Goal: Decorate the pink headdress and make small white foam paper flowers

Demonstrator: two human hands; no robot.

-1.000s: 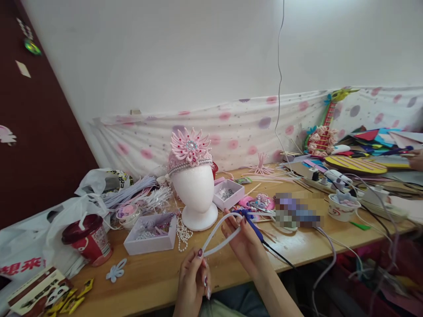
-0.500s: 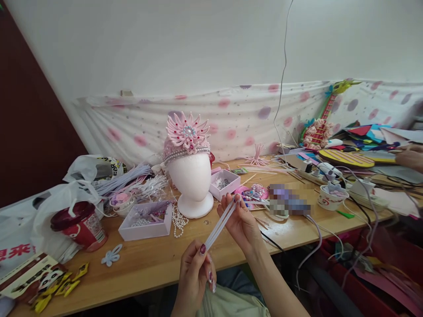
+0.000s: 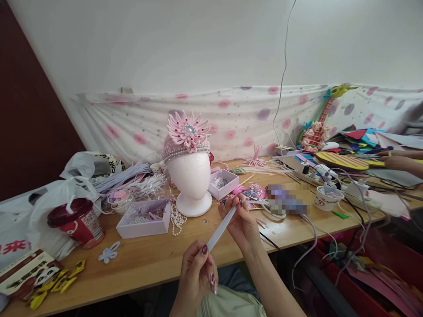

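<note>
Pale white strips (image 3: 220, 232), lying side by side, slant between my two hands above the table's front edge. Their lower end is pinched in my left hand (image 3: 197, 268), between thumb and fingers. At the upper end, my right hand (image 3: 243, 222) grips the strips with thumb and fingertips. Behind them stands a white foam head (image 3: 190, 176) wearing a pink petalled headpiece (image 3: 188, 132) with beads. A blue-white looped flower piece (image 3: 109, 252) lies on the table (image 3: 148, 259) to the left.
White boxes of beads (image 3: 145, 229) (image 3: 224, 187), a red lidded cup (image 3: 77, 224) and yellow packets (image 3: 61, 281) stand around. Rightwards are a paper cup (image 3: 327, 198), cables (image 3: 312, 246) and a striped yellow piece (image 3: 342, 160). Another person's hand (image 3: 401, 162) is at the far right.
The strips have come closer together, with the gap between them gone. My right hand's fingers have closed more around the upper end. The other person's hand has moved left.
</note>
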